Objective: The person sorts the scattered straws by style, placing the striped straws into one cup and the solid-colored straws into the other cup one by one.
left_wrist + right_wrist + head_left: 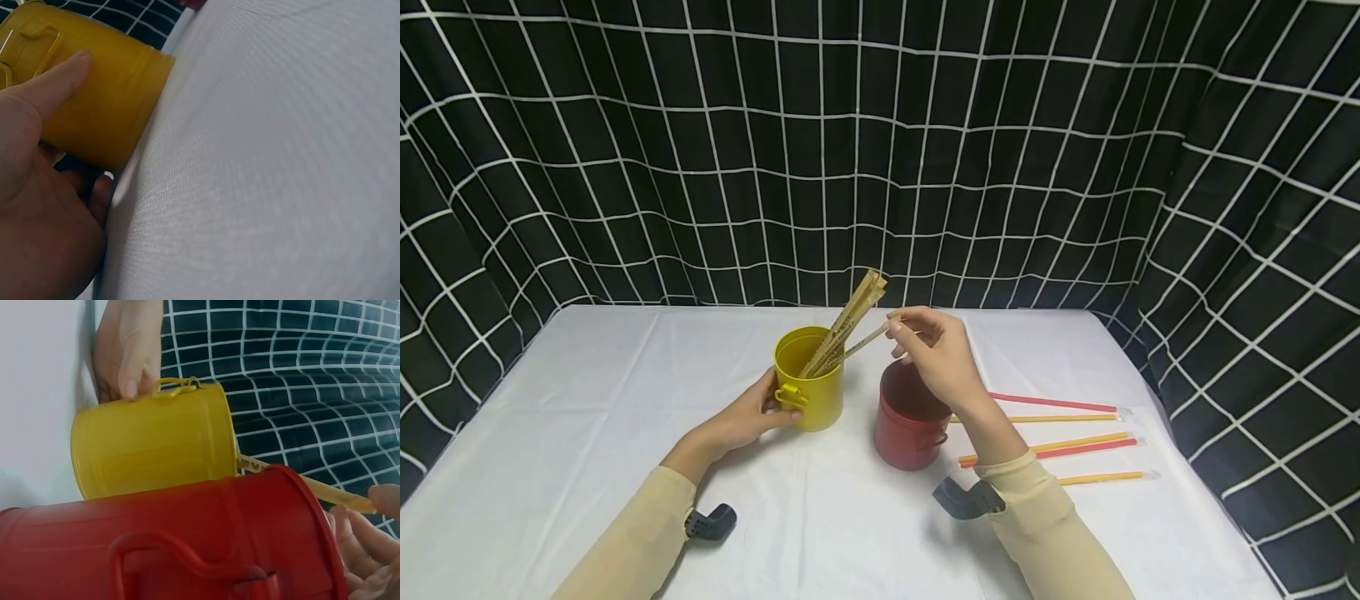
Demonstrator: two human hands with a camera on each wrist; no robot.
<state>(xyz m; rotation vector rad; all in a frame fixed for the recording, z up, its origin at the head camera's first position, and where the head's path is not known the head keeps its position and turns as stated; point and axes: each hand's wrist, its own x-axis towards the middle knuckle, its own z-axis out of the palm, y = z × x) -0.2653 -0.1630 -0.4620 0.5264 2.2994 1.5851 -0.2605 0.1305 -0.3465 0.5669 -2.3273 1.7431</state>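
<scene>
My left hand (741, 423) holds a yellow metal pail (823, 406) upright on the table, thumb on the near side by its handle. Several brown paper-wrapped sticks (854, 313) with printing lean out of it to the right. Between thumb and fingertips, my right hand (946, 357) pinches the upper end of one slim paper-wrapped stick (867, 341). That stick slants down to the yellow pail's rim; its lower end is hidden. Below my right hand stands a red pail (901, 433), its open mouth partly covered by the hand. In the right wrist view the stick (334, 492) passes behind the red rim.
Right of the red pail lie several red and orange straws in clear wrappers, among them a red straw (1060, 402) and an orange straw (1101, 478). A white cloth (625, 375) covers the table. Black gridded curtains (880, 150) hang behind and at both sides.
</scene>
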